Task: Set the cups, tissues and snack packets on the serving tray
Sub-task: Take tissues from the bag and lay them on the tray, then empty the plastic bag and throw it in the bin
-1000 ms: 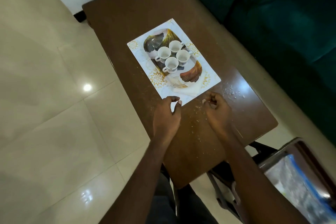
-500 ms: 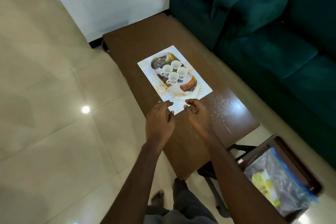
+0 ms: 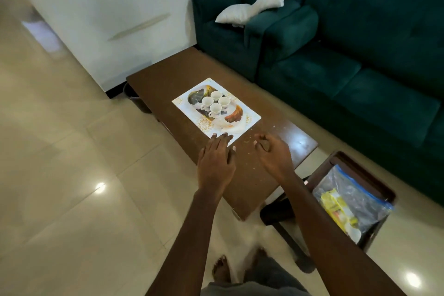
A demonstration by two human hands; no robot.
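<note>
A white rectangular serving tray (image 3: 249,119) with a gold and brown print lies on the brown coffee table (image 3: 168,79). Several white cups (image 3: 215,108) stand upright in a tight cluster on its far half. My left hand (image 3: 216,158) is flat with fingers apart, its fingertips at the tray's near corner. Just off the tray's near edge, my right hand (image 3: 272,152) hovers over the table with its fingers curled in, and I see nothing in it. A clear plastic bag (image 3: 360,190) holding yellow snack packets (image 3: 336,206) lies on a low stand to the right.
Crumbs are scattered on the table near my hands. A dark green sofa (image 3: 360,60) with a white pillow (image 3: 254,5) runs along the table's far side. A dark bin (image 3: 134,101) stands at the table's left end. Glossy tiled floor lies to the left.
The view has pulled back and up, showing the sofa and the bag. My left hand's fingers have flattened out at the tray's corner. My right hand has stayed curled beside it.
</note>
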